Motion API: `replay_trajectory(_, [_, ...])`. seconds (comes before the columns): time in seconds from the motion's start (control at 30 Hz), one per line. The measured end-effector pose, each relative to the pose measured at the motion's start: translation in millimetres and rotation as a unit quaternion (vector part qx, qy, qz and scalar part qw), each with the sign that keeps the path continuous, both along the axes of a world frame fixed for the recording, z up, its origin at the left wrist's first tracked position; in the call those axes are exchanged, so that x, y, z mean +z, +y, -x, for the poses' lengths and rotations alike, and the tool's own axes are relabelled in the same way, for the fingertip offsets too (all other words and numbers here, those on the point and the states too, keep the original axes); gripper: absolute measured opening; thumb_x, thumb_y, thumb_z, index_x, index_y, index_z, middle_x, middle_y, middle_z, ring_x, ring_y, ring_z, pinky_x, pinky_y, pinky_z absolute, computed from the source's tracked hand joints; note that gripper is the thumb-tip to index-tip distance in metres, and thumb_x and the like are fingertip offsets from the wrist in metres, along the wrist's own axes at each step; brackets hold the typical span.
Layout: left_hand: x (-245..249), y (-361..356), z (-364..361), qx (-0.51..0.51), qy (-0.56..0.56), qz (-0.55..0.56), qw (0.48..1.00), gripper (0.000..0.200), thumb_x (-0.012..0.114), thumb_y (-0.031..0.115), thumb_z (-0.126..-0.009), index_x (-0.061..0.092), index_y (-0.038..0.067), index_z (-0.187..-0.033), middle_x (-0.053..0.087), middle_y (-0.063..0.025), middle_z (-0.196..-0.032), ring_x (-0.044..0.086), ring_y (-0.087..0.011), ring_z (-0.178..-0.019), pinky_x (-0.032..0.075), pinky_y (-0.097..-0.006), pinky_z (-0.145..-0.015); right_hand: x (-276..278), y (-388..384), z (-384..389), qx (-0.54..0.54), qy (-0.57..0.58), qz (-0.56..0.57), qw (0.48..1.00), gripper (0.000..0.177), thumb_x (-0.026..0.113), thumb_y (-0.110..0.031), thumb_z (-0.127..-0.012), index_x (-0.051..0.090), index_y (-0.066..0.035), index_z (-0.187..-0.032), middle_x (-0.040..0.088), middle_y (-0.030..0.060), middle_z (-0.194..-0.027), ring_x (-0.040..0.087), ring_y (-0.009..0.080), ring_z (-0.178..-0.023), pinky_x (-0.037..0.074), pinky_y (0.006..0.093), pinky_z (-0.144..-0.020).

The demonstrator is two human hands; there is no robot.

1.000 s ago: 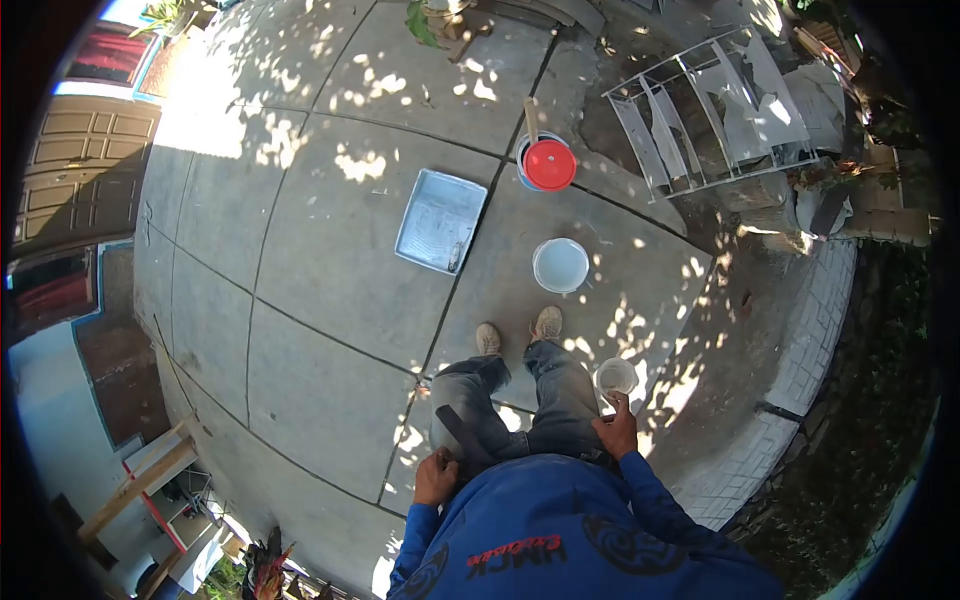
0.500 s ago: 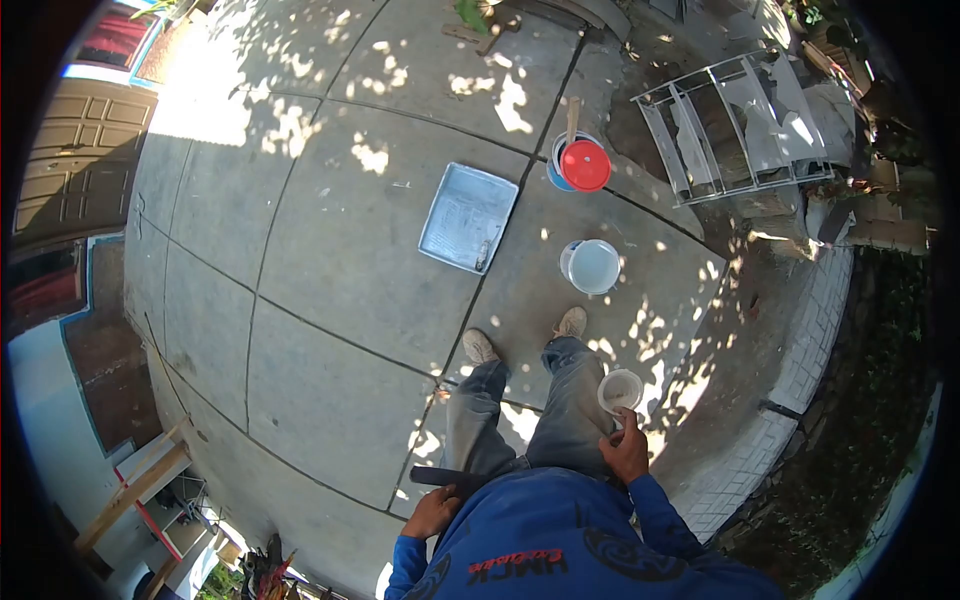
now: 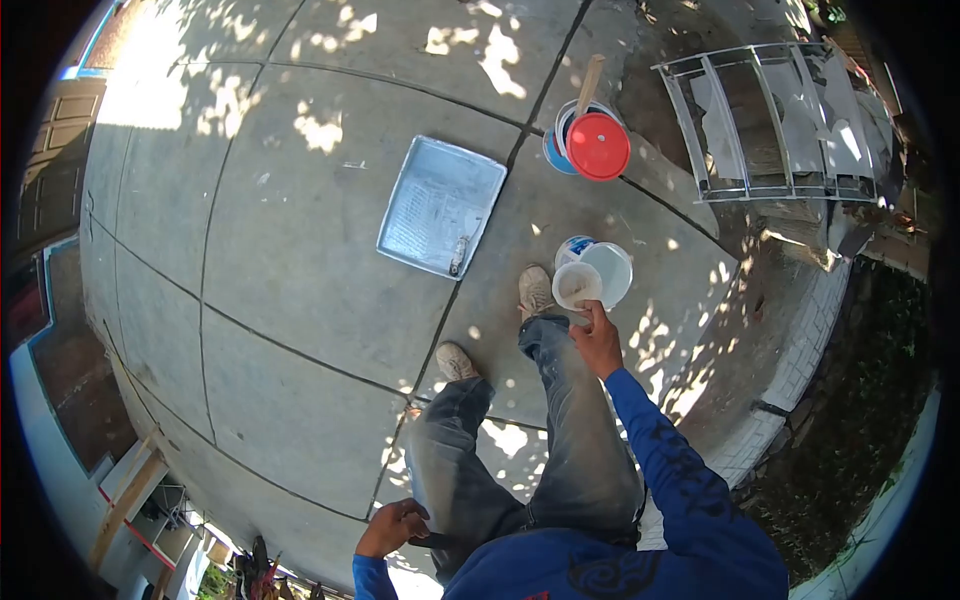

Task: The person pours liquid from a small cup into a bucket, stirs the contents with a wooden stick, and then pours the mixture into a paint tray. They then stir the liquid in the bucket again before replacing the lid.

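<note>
Over the white bucket [image 3: 612, 272], a small pale cup [image 3: 577, 286] in the right hand [image 3: 598, 340]; left hand [image 3: 392, 525], grip unclear.

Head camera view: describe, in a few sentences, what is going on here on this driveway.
A person stands on a concrete driveway. The right hand holds a small white cup close to a white bucket on the ground. The left hand hangs at the hip; its grip is unclear. A paint tray and a red-lidded bucket sit ahead.

Right hand [image 3: 598, 340] with small cup [image 3: 577, 286] above white bucket [image 3: 616, 263]
</note>
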State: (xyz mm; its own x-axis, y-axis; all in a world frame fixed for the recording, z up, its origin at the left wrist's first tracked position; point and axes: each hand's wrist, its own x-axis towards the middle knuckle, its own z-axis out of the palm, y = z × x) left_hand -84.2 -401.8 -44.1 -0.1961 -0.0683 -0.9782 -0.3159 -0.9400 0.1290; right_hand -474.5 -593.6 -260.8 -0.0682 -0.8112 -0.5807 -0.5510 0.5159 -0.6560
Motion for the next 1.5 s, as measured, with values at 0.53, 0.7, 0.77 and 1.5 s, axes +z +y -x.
replay_trajectory(0.53, [-292, -234, 4, -0.153, -0.184, 0.440, 0.865, 0.022, 0.053, 0.002, -0.085, 0.061, 0.002, -0.105, 0.062, -0.0122, -0.068, 0.062, -0.0228, -0.061, 0.048, -0.0330, -0.062, -242, -150, -2, 0.105, -0.068, -0.054, 0.991, 0.034, 0.061, -0.006, -0.080, 0.055, -0.006, -0.114, 0.069, 0.0119, -0.100, 0.070, 0.0224, -0.078, 0.058, 0.0349, -0.063])
replay_trajectory(0.7, [-340, -229, -19, -0.154, -0.201, 0.472, 0.844, 0.021, 0.055, 0.003, -0.084, 0.062, 0.007, -0.103, 0.060, -0.0168, -0.065, 0.061, -0.0330, -0.060, 0.047, -0.0402, -0.060, -263, -159, 8, 0.115, -0.089, -0.027, 0.989, 0.034, 0.060, -0.005, -0.080, 0.055, -0.007, -0.114, 0.067, 0.0135, -0.107, 0.070, 0.0205, -0.077, 0.057, 0.0336, -0.059])
replay_trajectory(0.77, [-358, -222, -26, -0.169, -0.208, 0.458, 0.848, 0.021, 0.054, 0.003, -0.085, 0.063, 0.007, -0.103, 0.061, -0.0167, -0.066, 0.063, -0.0328, -0.063, 0.048, -0.0405, -0.061, -266, -159, 11, 0.115, -0.094, -0.020, 0.989, 0.035, 0.059, -0.005, -0.080, 0.054, -0.007, -0.114, 0.066, 0.0142, -0.110, 0.070, 0.0199, -0.078, 0.057, 0.0334, -0.059])
replay_trajectory(1.5, [-444, -219, -79, -0.137, -0.218, 0.492, 0.832, 0.027, 0.054, 0.004, -0.082, 0.062, 0.001, -0.107, 0.069, -0.0149, -0.074, 0.068, -0.0243, -0.072, 0.052, -0.0349, -0.071, -219, -227, 92, -0.275, -0.015, 0.158, 0.948, 0.038, 0.061, -0.041, -0.093, 0.055, -0.004, -0.097, 0.060, 0.0067, -0.068, 0.062, 0.0151, -0.052, 0.047, 0.0295, -0.043])
